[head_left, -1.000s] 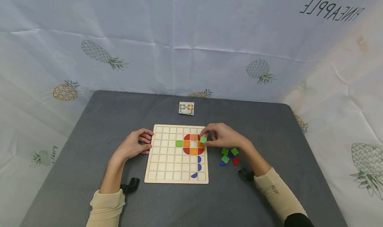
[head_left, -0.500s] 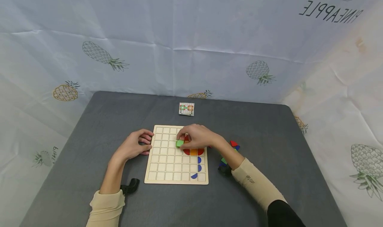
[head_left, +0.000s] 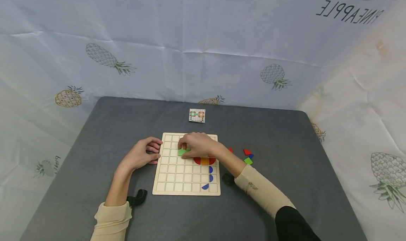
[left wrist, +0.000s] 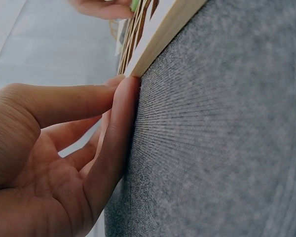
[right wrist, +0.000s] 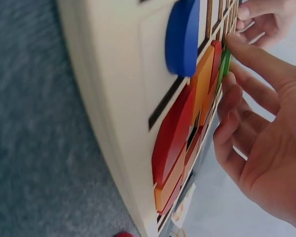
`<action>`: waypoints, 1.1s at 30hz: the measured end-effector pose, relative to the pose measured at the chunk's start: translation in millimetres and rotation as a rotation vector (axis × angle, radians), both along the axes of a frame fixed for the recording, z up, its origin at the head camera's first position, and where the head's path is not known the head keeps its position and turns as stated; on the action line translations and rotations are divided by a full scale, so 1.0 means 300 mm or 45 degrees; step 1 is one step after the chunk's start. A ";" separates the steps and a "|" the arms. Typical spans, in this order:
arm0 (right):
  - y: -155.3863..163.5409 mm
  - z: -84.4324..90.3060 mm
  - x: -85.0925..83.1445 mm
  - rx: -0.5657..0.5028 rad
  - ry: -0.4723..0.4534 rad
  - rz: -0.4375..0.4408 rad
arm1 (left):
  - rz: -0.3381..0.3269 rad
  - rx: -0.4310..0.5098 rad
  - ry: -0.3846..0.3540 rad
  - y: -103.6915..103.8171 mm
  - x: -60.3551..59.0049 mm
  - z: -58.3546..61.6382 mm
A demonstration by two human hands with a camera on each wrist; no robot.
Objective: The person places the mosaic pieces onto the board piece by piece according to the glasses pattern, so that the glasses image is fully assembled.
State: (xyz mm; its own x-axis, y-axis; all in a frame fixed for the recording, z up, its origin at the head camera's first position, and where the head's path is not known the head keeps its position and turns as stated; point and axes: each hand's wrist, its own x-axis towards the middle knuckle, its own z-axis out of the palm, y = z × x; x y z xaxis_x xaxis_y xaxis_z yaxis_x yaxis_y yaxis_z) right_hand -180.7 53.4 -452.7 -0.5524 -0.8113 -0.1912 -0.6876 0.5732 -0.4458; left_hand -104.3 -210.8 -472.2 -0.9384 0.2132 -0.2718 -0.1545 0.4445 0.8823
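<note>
Right hand: the right hand [head_left: 196,146] is reaching over the board, its fingers [right wrist: 246,57] curled onto a green tile [head_left: 182,151] and pressing it down into a grid cell.
Left hand: the left hand [head_left: 144,154] is bracing the board's left edge, fingers [left wrist: 119,111] nearly straight and touching the rim, holding nothing.
Green tile: it is lying in the board's third row, left of the red and orange pieces; it looks light, stiff and smooth, likely best pinched by its opposite edges.
Board: the wooden grid board [head_left: 168,188] is holding a red and orange cluster [head_left: 205,160] and three blue half-rounds [head_left: 210,178] in its cells.
Loose pieces: red, blue and green tiles [head_left: 247,156] are lying on the worktop [head_left: 285,145] right of the board.
Card: a small pattern card [head_left: 197,115] is lying beyond the board.
</note>
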 end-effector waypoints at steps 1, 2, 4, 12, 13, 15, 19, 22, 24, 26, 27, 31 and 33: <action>-0.003 0.001 0.002 0.006 0.001 -0.006 | 0.001 -0.001 -0.001 0.000 0.000 -0.001; -0.004 0.001 0.004 0.010 0.000 -0.011 | 0.003 -0.002 -0.001 0.001 -0.001 -0.001; -0.003 0.001 0.007 0.019 -0.001 -0.021 | 0.002 -0.005 -0.001 0.001 -0.002 -0.002; 0.036 0.003 0.013 -0.031 -0.001 -0.025 | -0.008 -0.010 0.025 -0.003 -0.001 -0.004; 0.044 0.006 0.014 -0.044 -0.001 -0.029 | -0.012 -0.009 0.029 -0.004 -0.001 -0.005; 0.062 0.014 0.017 -0.070 -0.007 -0.046 | -0.017 -0.006 0.033 -0.004 -0.002 -0.004; 0.107 0.038 0.024 -0.112 -0.012 -0.071 | -0.021 -0.002 0.033 -0.004 -0.004 -0.004; 0.152 0.058 0.031 -0.138 -0.002 -0.091 | -0.023 -0.003 0.035 -0.004 -0.004 -0.005; 0.186 0.068 0.036 -0.151 0.006 -0.112 | -0.022 -0.006 0.036 -0.004 -0.004 -0.004; 0.225 0.076 0.043 -0.156 0.007 -0.139 | -0.020 -0.009 0.036 -0.003 -0.003 -0.003; 0.244 0.078 0.047 -0.155 0.005 -0.155 | -0.019 -0.010 0.036 -0.003 -0.002 -0.002; 0.325 0.086 0.064 -0.141 -0.009 -0.228 | -0.016 -0.013 0.037 -0.002 -0.002 -0.002; 0.365 0.090 0.072 -0.137 -0.021 -0.256 | -0.016 -0.014 0.038 -0.001 -0.002 -0.001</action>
